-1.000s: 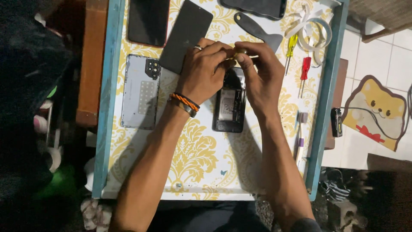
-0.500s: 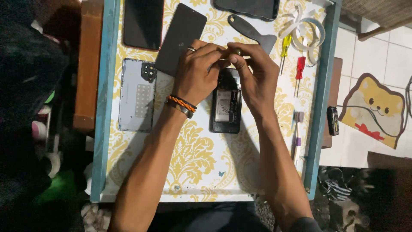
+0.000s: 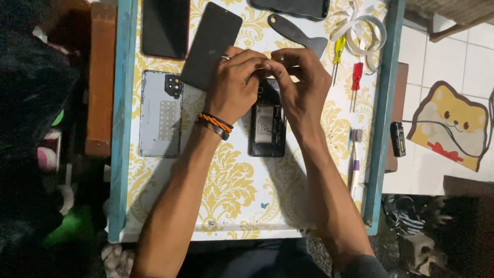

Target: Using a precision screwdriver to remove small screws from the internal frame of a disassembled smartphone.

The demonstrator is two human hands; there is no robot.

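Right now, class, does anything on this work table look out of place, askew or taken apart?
Yes. The phone under both hands lies open, its insides bare. Its grey back cover lies apart to the left. A dark panel rests askew, overlapping that cover's corner.

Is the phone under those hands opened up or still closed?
Opened up. The phone lies with its insides bare, and a grey back cover lies apart beside it. Left hand and right hand meet over its top end.
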